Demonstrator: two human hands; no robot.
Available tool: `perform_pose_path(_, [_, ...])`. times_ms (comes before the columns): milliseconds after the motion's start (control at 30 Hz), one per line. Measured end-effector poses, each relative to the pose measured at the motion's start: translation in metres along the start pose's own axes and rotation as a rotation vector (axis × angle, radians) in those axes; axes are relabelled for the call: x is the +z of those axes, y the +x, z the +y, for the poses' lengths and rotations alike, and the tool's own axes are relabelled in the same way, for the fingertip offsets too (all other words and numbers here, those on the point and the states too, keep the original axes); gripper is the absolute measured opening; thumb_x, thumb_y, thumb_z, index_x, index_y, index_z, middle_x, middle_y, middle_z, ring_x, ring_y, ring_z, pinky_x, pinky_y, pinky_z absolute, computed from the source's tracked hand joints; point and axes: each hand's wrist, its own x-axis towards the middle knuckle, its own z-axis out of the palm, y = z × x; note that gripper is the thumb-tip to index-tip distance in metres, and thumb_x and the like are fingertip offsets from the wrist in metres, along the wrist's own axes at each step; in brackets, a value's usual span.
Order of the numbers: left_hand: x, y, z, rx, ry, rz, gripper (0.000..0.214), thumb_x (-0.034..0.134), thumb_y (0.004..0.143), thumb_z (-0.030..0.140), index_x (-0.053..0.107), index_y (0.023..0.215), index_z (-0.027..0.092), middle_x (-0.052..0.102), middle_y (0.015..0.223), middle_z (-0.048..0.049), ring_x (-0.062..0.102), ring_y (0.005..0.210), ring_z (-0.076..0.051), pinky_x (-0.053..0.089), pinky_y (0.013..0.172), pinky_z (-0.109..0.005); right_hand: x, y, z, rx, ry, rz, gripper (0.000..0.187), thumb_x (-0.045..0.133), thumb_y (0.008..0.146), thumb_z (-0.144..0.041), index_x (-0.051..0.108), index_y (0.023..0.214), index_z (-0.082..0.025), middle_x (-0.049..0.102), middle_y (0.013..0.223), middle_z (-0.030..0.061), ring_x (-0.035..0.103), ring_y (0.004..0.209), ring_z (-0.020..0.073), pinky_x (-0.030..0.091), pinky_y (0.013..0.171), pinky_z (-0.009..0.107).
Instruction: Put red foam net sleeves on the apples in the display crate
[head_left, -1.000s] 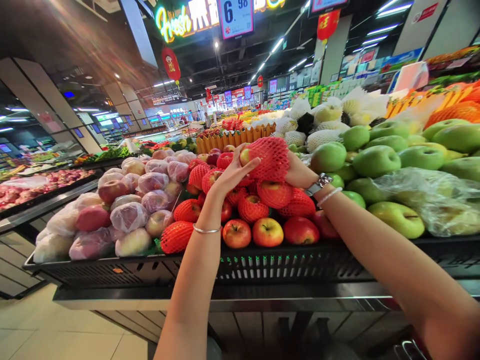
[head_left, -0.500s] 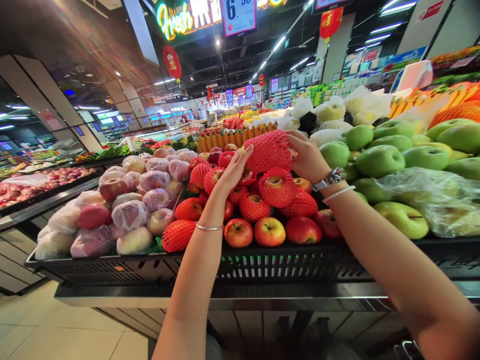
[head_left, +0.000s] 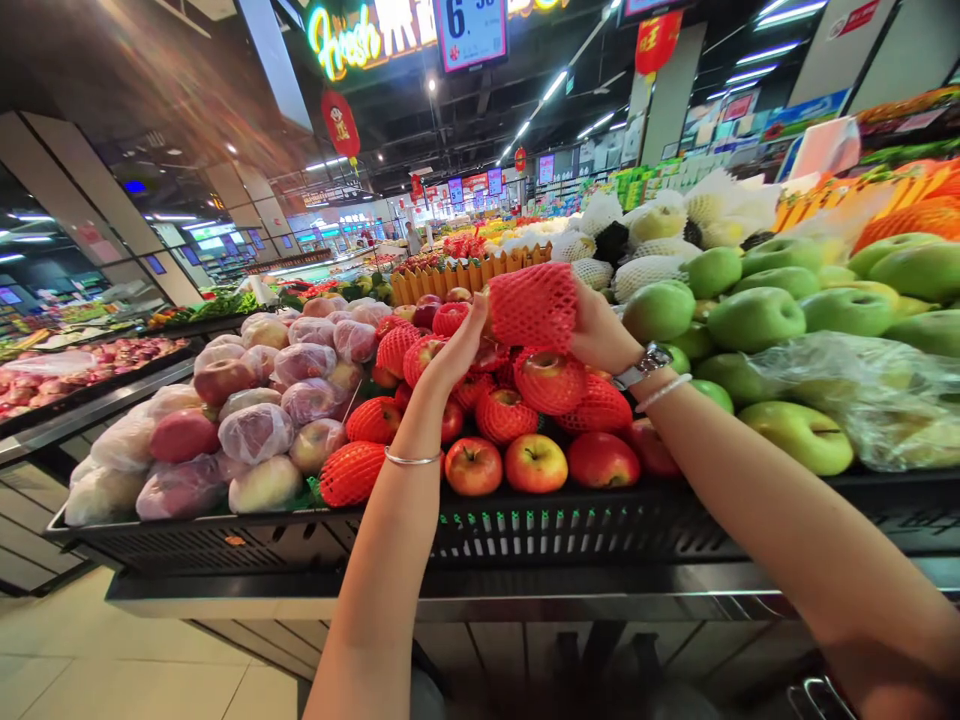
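Red foam netting [head_left: 532,307] — diamond-meshed, stretched between both hands [head_left: 457,345] [head_left: 600,335].

The produce section's packed: green apples [head_left: 754,320] piled at 3 o'clock, some under a clear plastic bag [head_left: 847,400], foam-netted pale fruit [head_left: 646,275] around 1 o'clock, film-wrapped apples [head_left: 255,432] at 9, and bare red apples [head_left: 474,466] at 6 on a black display rack [head_left: 570,525]. Neon "Fresh" sign [head_left: 349,40] and price screen [head_left: 471,30] up at 12, red paper lantern [head_left: 340,125] at 11, tile floor [head_left: 150,670] at 7.
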Motion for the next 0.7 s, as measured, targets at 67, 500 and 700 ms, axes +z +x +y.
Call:
perform_pose_path(67, [-0.001,-0.004,0.003,0.103,0.146,-0.054,0.051,0.039,0.098,0.047,0.043,0.141,0.021,0.052,0.142,-0.0069,0.034,0.146,-0.024,0.026,0.121,-0.040,0.002,0.000,0.000,0.010,0.045,0.035,0.053,0.067,0.077,-0.053,0.058,0.113,-0.016,0.067,0.112,0.0140,0.064,0.105,0.0294,0.052,0.096,0.048])
perform_pose_path(500, [0.006,-0.007,-0.002,0.251,0.223,-0.121,0.089,0.069,0.080,0.047,0.018,0.149,0.026,0.048,0.145,-0.0094,0.047,0.135,-0.022,0.032,0.117,-0.036,0.006,-0.003,0.007,0.096,0.137,-0.005,0.056,0.067,0.073,-0.063,0.062,0.107,-0.019,0.067,0.112,0.0110,0.061,0.100,0.0278,0.048,0.102,0.050])
perform_pose_path(700, [0.010,-0.009,0.004,0.150,0.182,-0.059,0.067,0.059,0.089,0.044,0.027,0.146,0.028,0.055,0.135,-0.0034,0.052,0.131,-0.019,0.033,0.117,-0.035,0.008,-0.004,0.009,0.109,0.106,-0.078,0.042,0.058,0.082,-0.059,0.067,0.103,-0.023,0.069,0.102,0.0077,0.061,0.101,0.0270,0.045,0.105,0.051])
